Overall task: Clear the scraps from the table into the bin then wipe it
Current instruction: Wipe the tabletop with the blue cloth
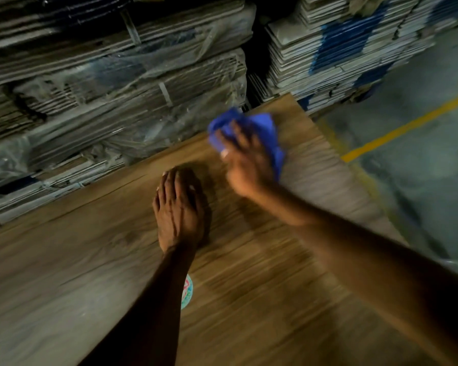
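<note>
A wood-grain table [262, 286] fills the lower half of the view. My right hand [245, 161] presses a crumpled blue cloth [265, 128] onto the table near its far right corner; the hand is blurred. My left hand [179, 207] lies flat on the tabletop, palm down, fingers together, holding nothing. No scraps or bin are visible.
A round white and teal sticker [187, 291] shows on the table beside my left forearm. Plastic-wrapped stacks of flat cardboard [103, 88] stand against the table's far edge. More stacked boards [341, 48] rise at back right. Grey floor with a yellow line [407, 126] lies to the right.
</note>
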The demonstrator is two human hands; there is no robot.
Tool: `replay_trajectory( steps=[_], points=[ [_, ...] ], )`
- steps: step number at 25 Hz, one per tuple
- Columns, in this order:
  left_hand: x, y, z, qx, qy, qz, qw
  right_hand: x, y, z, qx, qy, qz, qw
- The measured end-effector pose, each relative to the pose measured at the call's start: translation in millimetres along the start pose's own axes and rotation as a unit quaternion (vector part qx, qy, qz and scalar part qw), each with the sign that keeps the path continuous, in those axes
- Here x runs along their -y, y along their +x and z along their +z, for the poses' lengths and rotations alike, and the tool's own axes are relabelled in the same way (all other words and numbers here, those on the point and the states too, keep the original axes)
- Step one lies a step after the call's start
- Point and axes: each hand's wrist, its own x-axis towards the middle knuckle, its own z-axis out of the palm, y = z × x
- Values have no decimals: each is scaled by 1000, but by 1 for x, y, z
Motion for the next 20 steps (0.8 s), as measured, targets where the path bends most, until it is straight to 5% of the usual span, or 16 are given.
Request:
replay_trajectory(
  steps=[4, 6, 8, 10, 13, 15, 18, 20],
  points=[
    [5, 3, -1, -14, -58, -62, 996, 24, -69, 13, 68, -10, -212, 975],
    [4, 4, -2, 0, -24, -43, 999, -27, -30, -6, 16, -44, -48, 998],
    [2, 1, -3, 10, 4, -22, 1000, -86, 16, -37, -38, -63, 189, 979],
    [1, 0, -4, 18, 25, 3, 1000, -97, 23, -37, -73, -55, 246, 965],
    [0, 1, -5, 18, 22, 2, 1000, -56, -41, -12, -31, -41, -61, 997],
    [-3, 0, -4, 13, 28, 3, 1000, -64, -51, -12, -13, -52, -155, 986],
    [1, 2, -4, 14, 20, 12, 1000, -69, -2, -27, -95, -46, 191, 976],
    [7, 3, -3, -1, -7, 13, 1000, -22, -1, -18, -44, 4, 196, 980]
  ],
)
